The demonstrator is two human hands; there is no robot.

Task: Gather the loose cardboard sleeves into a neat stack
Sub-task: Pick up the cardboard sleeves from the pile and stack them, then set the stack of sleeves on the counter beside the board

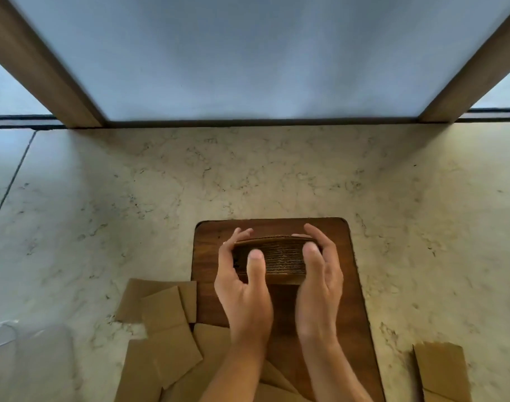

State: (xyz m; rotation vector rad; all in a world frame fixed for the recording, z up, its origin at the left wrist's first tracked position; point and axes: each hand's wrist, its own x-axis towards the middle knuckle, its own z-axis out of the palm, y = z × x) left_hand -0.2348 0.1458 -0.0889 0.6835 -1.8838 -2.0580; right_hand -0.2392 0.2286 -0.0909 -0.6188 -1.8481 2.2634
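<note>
Loose sleeves point(166, 323) lay nearest me, by my left hand point(242, 288), while both hands, right point(317, 282) too, clasped the stack point(280, 256) by its ends, long axis crosswise on the board point(346, 274).

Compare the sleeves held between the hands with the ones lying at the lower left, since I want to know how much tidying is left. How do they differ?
The held stack is squared up and pressed edge to edge; the loose sleeves lie fanned and overlapping at odd angles. The stack sits over the wooden board, clasped by the left hand and right hand; the loose ones lie untouched, mostly on the marble counter. Both are plain brown cardboard.
</note>
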